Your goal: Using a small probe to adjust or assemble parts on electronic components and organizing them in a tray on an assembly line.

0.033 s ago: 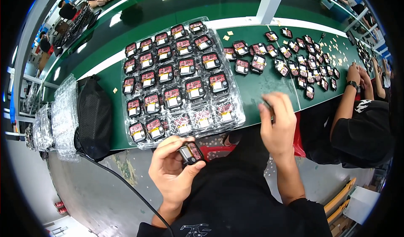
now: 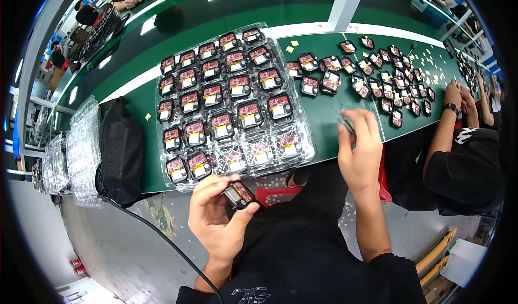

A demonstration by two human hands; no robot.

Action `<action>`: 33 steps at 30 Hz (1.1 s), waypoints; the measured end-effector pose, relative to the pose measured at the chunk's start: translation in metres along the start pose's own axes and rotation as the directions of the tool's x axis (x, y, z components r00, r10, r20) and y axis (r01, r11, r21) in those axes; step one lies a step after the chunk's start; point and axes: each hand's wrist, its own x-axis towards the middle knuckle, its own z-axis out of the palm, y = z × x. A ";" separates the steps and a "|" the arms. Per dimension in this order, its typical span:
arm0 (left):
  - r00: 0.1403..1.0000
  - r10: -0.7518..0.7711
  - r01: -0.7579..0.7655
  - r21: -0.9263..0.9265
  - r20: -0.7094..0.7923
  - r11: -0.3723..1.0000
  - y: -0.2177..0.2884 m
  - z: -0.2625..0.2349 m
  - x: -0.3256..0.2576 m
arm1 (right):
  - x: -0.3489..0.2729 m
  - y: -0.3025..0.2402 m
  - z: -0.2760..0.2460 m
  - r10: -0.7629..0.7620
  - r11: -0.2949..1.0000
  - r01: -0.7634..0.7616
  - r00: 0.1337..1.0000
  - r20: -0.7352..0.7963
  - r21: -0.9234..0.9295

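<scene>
My left hand (image 2: 218, 217) pinches a small black square device case (image 2: 239, 194) between thumb and fingers, in front of the table edge. Its face, with a red circuit board and a silvery block, is turned up and tilted. Over the green table, right of the tray, my right hand (image 2: 360, 155) has thumb and fingers drawn together. Something dark shows between them, too blurred to name. A clear plastic tray (image 2: 300, 137) holds rows of similar devices, screens of red board and white block upward. Three pockets at its near right show only patterned pink shapes through the plastic.
Many loose devices (image 2: 399, 83) lie scattered at the right, with small yellowish pieces (image 2: 431, 69) behind. A black mesh bag (image 2: 121, 153) and stacked clear trays (image 2: 83, 147) stand at left. A black cable (image 2: 162, 239) crosses below. A co-worker's arm (image 2: 443, 120) reaches in at right.
My right hand has shifted slightly to the right and away from me. The device case in my left hand has tilted and moved a little left.
</scene>
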 end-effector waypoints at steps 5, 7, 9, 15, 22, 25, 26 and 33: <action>0.948 0.316 -0.265 0.644 0.038 0.717 -0.011 -0.006 0.018 | 0.025 0.043 0.006 0.187 0.885 -0.212 0.977 -0.100 -0.415; 0.945 0.323 -0.246 0.751 0.045 0.613 -0.011 -0.004 0.022 | 0.024 0.049 0.005 0.203 0.886 -0.223 0.975 -0.094 -0.406; 0.932 0.359 -0.228 0.832 0.037 0.506 -0.008 0.000 0.022 | 0.017 0.055 0.007 0.150 0.909 -0.176 0.984 -0.098 -0.378; 0.931 0.366 -0.231 0.771 -0.003 0.593 -0.019 0.004 0.027 | 0.011 0.051 0.006 0.143 0.934 -0.163 0.986 -0.087 -0.317; 0.974 0.217 -0.158 0.888 0.068 0.432 -0.015 0.006 0.021 | 0.001 0.041 0.000 0.091 0.981 -0.098 0.995 -0.046 -0.170; 0.976 0.192 -0.165 0.923 0.102 0.348 -0.015 0.008 0.017 | -0.001 0.037 -0.002 0.082 0.991 -0.085 0.996 -0.037 -0.101; 0.976 0.175 -0.179 0.930 0.128 0.320 -0.013 0.007 0.016 | -0.003 0.031 -0.004 0.100 0.993 -0.103 0.994 -0.048 -0.049; 0.929 0.342 -0.366 0.465 0.139 0.806 0.001 0.020 0.001 | -0.027 -0.014 -0.021 -0.079 0.905 0.076 0.997 -0.011 0.419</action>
